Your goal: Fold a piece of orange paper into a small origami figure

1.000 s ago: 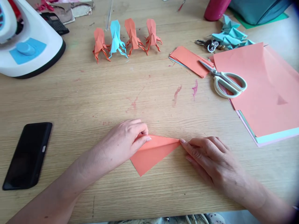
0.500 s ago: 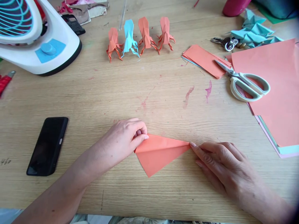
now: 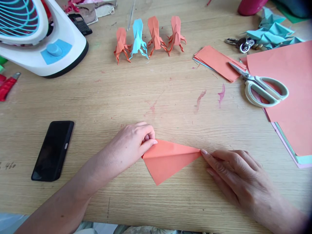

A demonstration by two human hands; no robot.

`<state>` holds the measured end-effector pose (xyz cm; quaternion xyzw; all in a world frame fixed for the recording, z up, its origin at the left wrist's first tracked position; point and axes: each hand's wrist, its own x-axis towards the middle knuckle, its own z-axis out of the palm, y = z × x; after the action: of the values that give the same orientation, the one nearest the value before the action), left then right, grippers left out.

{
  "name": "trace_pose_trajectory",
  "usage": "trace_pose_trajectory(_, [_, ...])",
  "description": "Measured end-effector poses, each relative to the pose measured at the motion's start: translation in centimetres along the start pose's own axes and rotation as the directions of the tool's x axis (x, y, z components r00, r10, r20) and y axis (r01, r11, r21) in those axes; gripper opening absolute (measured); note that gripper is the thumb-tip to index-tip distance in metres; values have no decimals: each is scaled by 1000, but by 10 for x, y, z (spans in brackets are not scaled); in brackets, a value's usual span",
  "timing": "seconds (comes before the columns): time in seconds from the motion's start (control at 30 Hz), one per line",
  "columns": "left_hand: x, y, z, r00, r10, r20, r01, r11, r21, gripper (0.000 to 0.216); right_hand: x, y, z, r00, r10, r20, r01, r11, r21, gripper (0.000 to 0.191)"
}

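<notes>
A folded sheet of orange paper lies on the wooden table, with a crease running along its length and one corner pointing toward me. My left hand pinches its upper left edge between thumb and curled fingers. At the paper's narrow right tip, my right hand presses with the index fingertip; its thumb sits lower and its other fingers are bent. Whether the right hand grips the tip from beneath is hidden.
Several folded paper figures stand at the back. Scissors rest on orange sheets at right, beside cut paper strips. A phone and a white fan are on the left, a red cutter at the edge.
The whole view has shifted slightly, so everything appears a little further right. Both hands keep the same hold on the orange paper.
</notes>
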<state>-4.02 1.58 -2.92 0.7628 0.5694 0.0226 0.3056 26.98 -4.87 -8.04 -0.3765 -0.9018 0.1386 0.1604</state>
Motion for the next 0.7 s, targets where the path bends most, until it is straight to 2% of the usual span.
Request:
trace_pose_trajectory(0.1, [-1,-2,1,1000,14,-1,-14,1000,12,14,1,0,-1,1000,-12,-14,12,1000,-19,58])
trace_pose_trajectory(0.2, [-3,-4,2,995,96,-32,-95,994,53,4,4,-1,-2,999,-29,-15,29,999,-42,57])
trace_pose_trajectory(0.27, [-4,-3,2,982,190,-1,-189,975,116,15,6,-2,-3,999,-38,-2,38,998,-57,58])
trace_pose_trajectory(0.4, [-2,4,-1,915,376,147,-403,878,260,27,7,-2,-4,998,-59,-5,59,994,-88,55])
trace_pose_trajectory(0.5, [1,8,-5,866,452,211,-499,785,367,27,5,-2,-3,998,-65,12,66,992,-111,52])
trace_pose_trajectory(0.6, [-2,12,-5,837,483,256,-547,741,390,27,3,-1,-3,997,-73,37,77,988,-131,50])
trace_pose_trajectory(0.7, [-11,17,2,842,493,219,-536,720,440,32,5,-1,-4,995,-100,24,102,983,-152,45])
